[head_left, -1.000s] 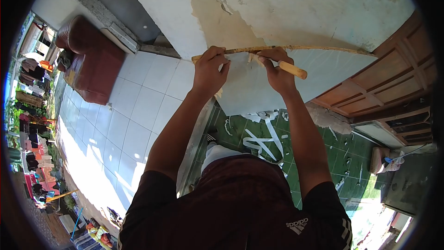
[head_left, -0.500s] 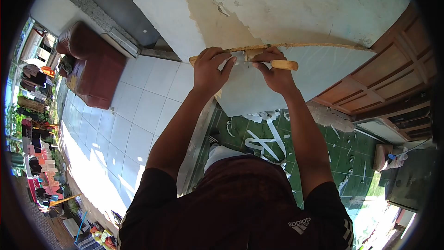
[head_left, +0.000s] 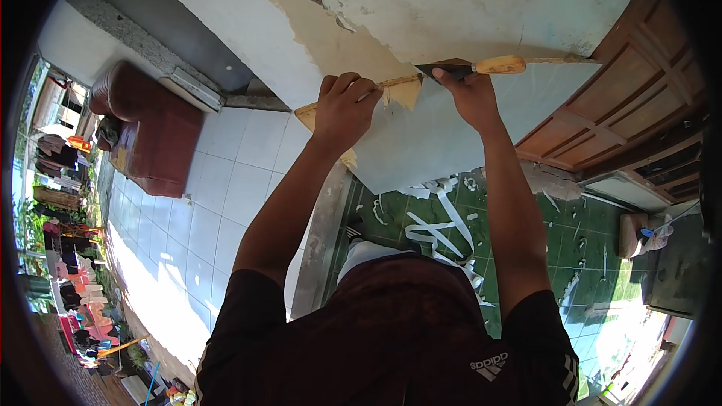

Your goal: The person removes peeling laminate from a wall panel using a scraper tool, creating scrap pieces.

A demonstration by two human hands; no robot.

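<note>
My right hand (head_left: 471, 99) grips a scraper with a dark flat blade (head_left: 450, 68) and a wooden handle (head_left: 499, 65) pointing right. Its blade lies along the top edge of a pale panel (head_left: 421, 139), beside a torn yellowish patch (head_left: 404, 93) hanging below that edge. To the left, my left hand (head_left: 346, 111) has its fingers curled over the same edge, thumb toward the patch. A rough yellow-brown strip (head_left: 307, 114) shows along the edge, left of my left hand. Whether a small piece sits between my left fingers is hidden.
White strips and scraps (head_left: 444, 229) litter the green tiled floor (head_left: 526, 256) below. Behind the panel is a wall (head_left: 466, 7) with peeling paint. A worn red-brown sofa (head_left: 162, 143) stands left on white tiles, and wooden doors (head_left: 594, 113) are at right.
My right hand has moved up and right with the scraper, whose dark blade now shows. The torn yellowish patch is uncovered. My left hand stays at the panel's edge.
</note>
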